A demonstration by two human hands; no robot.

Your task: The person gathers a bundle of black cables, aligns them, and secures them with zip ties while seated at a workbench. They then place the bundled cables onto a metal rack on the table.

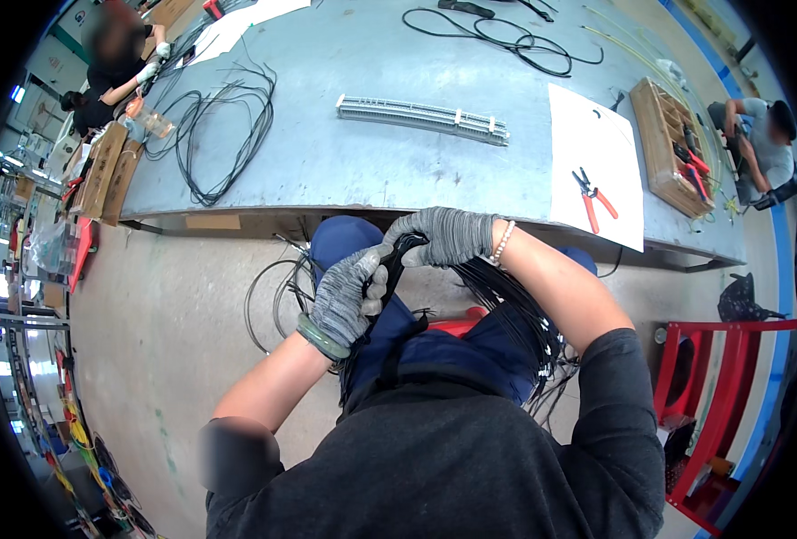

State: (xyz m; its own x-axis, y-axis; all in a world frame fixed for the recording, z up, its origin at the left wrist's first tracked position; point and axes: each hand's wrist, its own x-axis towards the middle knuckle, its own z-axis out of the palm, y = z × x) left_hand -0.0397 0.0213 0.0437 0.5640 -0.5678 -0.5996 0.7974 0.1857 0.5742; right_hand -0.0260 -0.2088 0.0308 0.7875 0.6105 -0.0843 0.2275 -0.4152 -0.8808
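Note:
A thick bundle of black cables (497, 289) lies across my lap, its loose ends hanging beside my right thigh. In grey knit gloves, my left hand (343, 295) and my right hand (442, 237) meet in front of the table's edge, both closed around the bundle. Between them the cables bend over in a dark loop. Part of the bundle is hidden behind my fingers. Beyond my hands, a grey slotted strip (421, 119) rests on the blue-grey table (327, 171). Red-handled wire strippers (593, 199) lie on a white sheet (610, 162) to the right.
Coiled black cables (228, 135) spread over the table's left side, and another cable coil (515, 40) lies at the back. A wooden tray (664, 148) with tools stands at the right edge. Co-workers sit at far left and far right. A red metal rack (722, 328) stands at right.

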